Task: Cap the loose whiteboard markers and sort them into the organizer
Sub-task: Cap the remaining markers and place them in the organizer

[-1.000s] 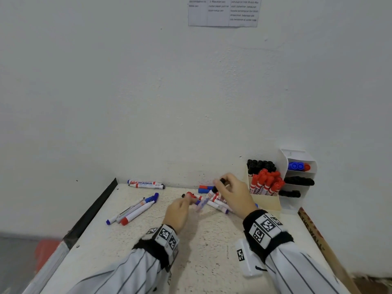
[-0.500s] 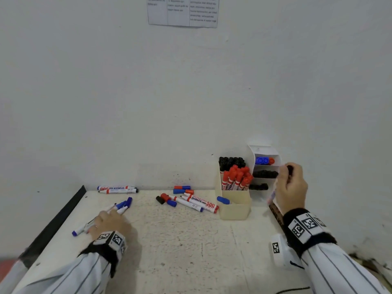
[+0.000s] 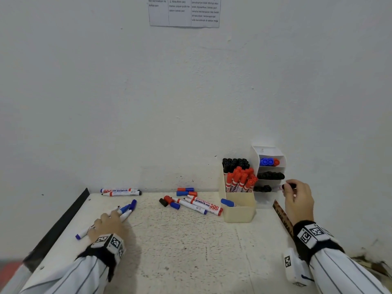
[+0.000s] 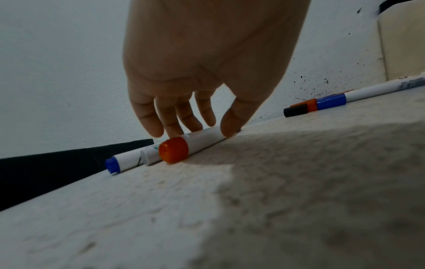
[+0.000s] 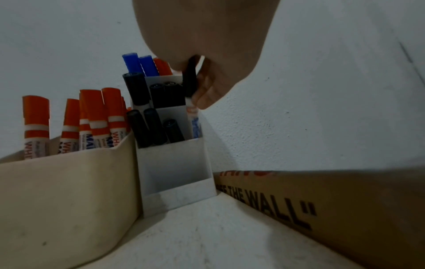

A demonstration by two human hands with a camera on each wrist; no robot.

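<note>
The black-capped marker [image 5: 191,76] is in the right hand [image 3: 298,203], pinched near its cap end. It's right at the white organizer [image 5: 174,163], by the lower slot w/ other black markers, body going down beside them. I think it's light, hard, smooth plastic, so it could slip or roll. Best to hold it by the middle or the cap end & slide it in straight.

The left hand [image 3: 108,224] is over at the left side of the table [image 3: 191,247]. Its fingers [image 4: 232,123] curl down on a red-ended marker [image 4: 188,145], thumb on one side, other fingers on the far side. It lies flat next to two more markers. Looks like a grip starting, not lifted.

More loose markers & caps [image 3: 191,203] lie mid table, near the cream box [image 3: 239,211] full of red ones.

Vs. 0.5 s ago: right hand came down a bit, from the middle slot to the lower one. Left hand sits on the same bunch, about the same spot. The pile mid table didn't move.
</note>
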